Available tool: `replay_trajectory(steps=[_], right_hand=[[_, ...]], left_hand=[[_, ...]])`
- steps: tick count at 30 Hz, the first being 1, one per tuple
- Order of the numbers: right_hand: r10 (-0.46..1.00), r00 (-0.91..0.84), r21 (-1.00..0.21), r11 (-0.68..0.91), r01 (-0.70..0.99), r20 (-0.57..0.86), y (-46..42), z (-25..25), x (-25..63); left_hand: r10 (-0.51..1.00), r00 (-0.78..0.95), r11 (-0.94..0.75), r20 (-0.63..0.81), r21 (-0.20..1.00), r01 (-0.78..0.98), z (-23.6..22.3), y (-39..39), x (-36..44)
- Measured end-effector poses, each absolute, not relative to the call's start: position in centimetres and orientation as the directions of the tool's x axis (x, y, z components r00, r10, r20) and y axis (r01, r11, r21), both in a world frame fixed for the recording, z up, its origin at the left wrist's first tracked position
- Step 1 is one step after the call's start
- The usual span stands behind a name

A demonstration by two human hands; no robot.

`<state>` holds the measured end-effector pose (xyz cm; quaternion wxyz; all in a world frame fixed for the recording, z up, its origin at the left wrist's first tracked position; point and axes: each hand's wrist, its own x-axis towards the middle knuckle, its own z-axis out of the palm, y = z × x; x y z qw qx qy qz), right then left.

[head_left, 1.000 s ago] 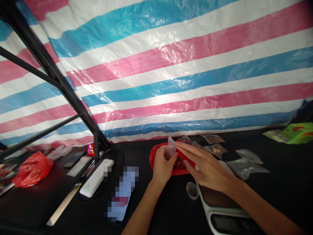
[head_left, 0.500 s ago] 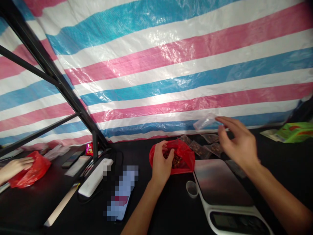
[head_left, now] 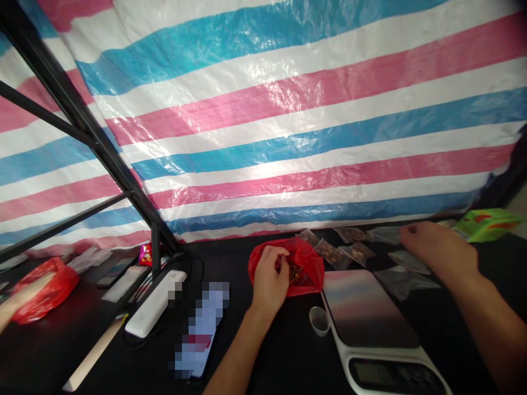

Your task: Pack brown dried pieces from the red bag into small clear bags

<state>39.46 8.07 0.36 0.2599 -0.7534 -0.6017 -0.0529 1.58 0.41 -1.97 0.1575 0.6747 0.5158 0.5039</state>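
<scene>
A view from the head looks down on a black tabletop (head_left: 78, 356), with a woven plastic tarp (head_left: 263, 126) in glossy pink, white and blue stripes behind it, crossed on the left by a black metal frame (head_left: 78, 126).

The left hand (head_left: 268, 280) is curled and clenched into the crumpled mouth of a thin red plastic bag (head_left: 308, 269), which lies on the table with its fingers gathered at the opening. Dark reddish-brown pieces (head_left: 293, 272) are heaped inside, their rough, knobbly shapes just visible beside the fingers.

The right hand (head_left: 436, 247) is held out flat and low at the far side of the table, its fingertips at a clear plastic pouch (head_left: 385, 235); whether that pouch is gripped cannot be told.

Small flat pouches filled with brown pieces (head_left: 329, 253) are scattered beyond the bag, and empty clear pouches (head_left: 405, 280) lie below the right hand. A kitchen scale (head_left: 368, 310) with a smooth, reflective top and white body is placed near the viewer, a small plastic cup (head_left: 319, 321) beside it. A green packet (head_left: 488, 225) is seen at the far right.

On the left, a white oblong block (head_left: 155, 303) and a pixelated phone (head_left: 200, 329) are laid down, and a co-worker's hand (head_left: 20, 296) is seen on another red bag (head_left: 49, 291).
</scene>
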Motion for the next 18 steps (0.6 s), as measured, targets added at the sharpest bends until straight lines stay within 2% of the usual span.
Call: replay_trajectory(steps=[3, 5, 8, 10, 13, 16, 18], right_hand=[[0.888, 0.394, -0.269, -0.330, 0.905, 0.239, 7.5, 1.2, 39.3], [0.891, 0.342, -0.215, -0.286, 0.934, 0.298, 7.2, 1.6, 38.7], [0.894, 0.181, -0.138, -0.136, 0.981, 0.411, 7.5, 1.2, 37.6], [0.929, 0.104, -0.128, -0.061, 0.990, 0.355, 7.9, 0.6, 37.1], [0.977, 0.074, -0.140, -0.046, 0.989, 0.199, 8.3, -0.3, 36.6], [0.963, 0.060, -0.092, -0.037, 0.995, 0.263, 8.5, -0.8, 35.9], [0.953, -0.017, -0.072, 0.040, 0.997, 0.304, 8.4, -1.1, 35.2]], left_hand=[[0.862, -0.021, -0.418, 0.506, 0.734, 0.535, -1.8, 0.2, 1.7], [0.867, -0.007, -0.419, 0.499, 0.734, 0.534, -1.7, 0.1, 1.8], [0.874, 0.003, -0.410, 0.486, 0.734, 0.541, -1.7, 0.0, 1.9], [0.879, 0.008, -0.404, 0.477, 0.735, 0.544, -1.7, 0.0, 1.9], [0.880, 0.011, -0.404, 0.475, 0.737, 0.542, -1.7, 0.1, 1.8], [0.877, 0.011, -0.409, 0.481, 0.734, 0.541, -1.7, 0.0, 1.8], [0.878, 0.019, -0.411, 0.478, 0.733, 0.542, -1.6, 0.0, 1.8]])
